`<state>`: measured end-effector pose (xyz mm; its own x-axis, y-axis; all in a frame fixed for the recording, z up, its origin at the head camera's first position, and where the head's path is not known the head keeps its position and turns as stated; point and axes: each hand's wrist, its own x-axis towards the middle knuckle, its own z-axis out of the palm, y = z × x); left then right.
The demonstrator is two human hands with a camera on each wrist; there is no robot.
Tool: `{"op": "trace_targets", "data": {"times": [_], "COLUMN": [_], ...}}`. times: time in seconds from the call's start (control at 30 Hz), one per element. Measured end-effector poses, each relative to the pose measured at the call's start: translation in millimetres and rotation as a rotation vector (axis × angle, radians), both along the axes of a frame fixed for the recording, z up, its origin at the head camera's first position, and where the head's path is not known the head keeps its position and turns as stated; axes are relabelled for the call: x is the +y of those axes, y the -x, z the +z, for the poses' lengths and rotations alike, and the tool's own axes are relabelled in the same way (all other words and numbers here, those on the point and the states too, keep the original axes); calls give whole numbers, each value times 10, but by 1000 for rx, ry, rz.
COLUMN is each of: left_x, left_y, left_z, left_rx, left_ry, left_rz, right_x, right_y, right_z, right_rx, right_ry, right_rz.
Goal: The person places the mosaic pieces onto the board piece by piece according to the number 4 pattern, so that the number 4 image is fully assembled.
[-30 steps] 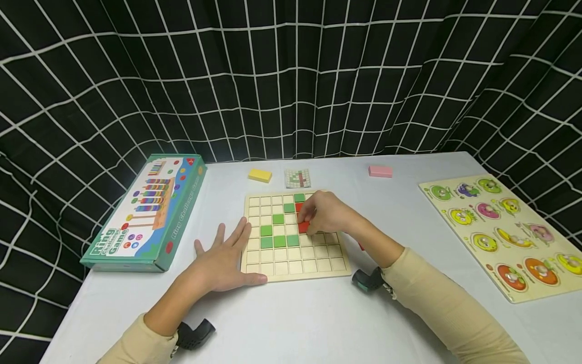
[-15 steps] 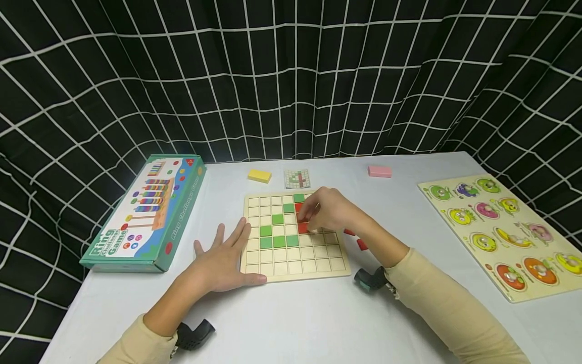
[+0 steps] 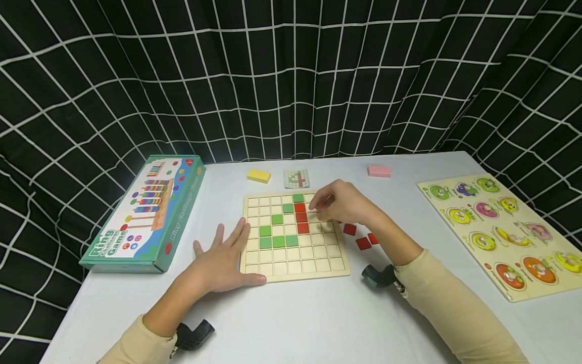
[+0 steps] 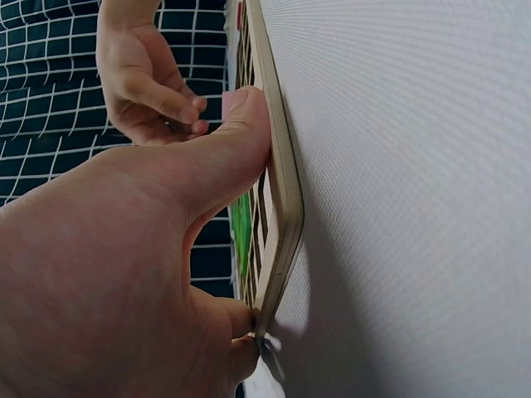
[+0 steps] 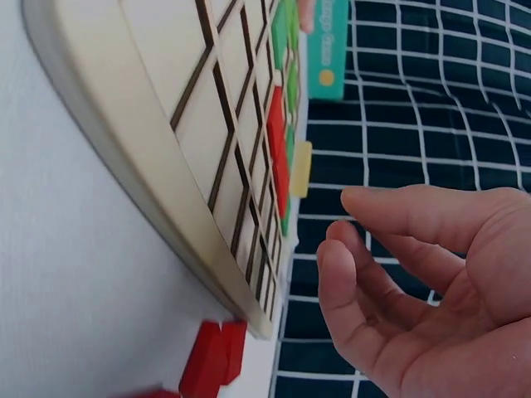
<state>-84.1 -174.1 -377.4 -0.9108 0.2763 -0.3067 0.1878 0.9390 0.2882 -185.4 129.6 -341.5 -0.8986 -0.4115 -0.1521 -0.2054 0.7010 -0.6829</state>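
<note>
A wooden grid board (image 3: pixel 295 268) lies on the white table, holding several green tiles (image 3: pixel 277 219) and a column of three red tiles (image 3: pixel 302 217). My left hand (image 3: pixel 223 263) spreads its straight fingers along the board's left edge. Its thumb (image 4: pixel 241 137) rests on the front rim near the corner. Over the board's right part hovers my right hand (image 3: pixel 343 202), fingers loosely bent. The right wrist view shows a gap between its thumb and fingertips (image 5: pixel 336 269), with nothing held. Loose red tiles (image 3: pixel 364 243) lie right of the board, partly under the right forearm.
Behind the board lie a small pattern card (image 3: pixel 296 179), a yellow block (image 3: pixel 258 176) and a pink block (image 3: pixel 379 171). A ring game box (image 3: pixel 145 212) sits at the left. At the right is a fruit puzzle board (image 3: pixel 504 232). A black gridded curtain (image 3: pixel 291 76) encloses the back.
My right hand has let go of the lowest red tile in the column and moved up and right. More loose red tiles now show. The left hand has stayed put.
</note>
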Motion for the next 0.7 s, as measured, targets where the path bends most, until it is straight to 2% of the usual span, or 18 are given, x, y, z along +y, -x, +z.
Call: {"op": "trace_targets", "data": {"times": [0.3, 0.7], "left_x": [2, -3], "left_y": [2, -3], "left_z": [-2, -5], "left_rx": [-2, -4], "left_ry": [-3, -9], "left_rz": [3, 6], "right_x": [230, 463], "right_y": [57, 137], "right_z": [4, -71], "right_rx": [21, 16], "right_ry": [21, 36], "right_rz": [-38, 7]}}
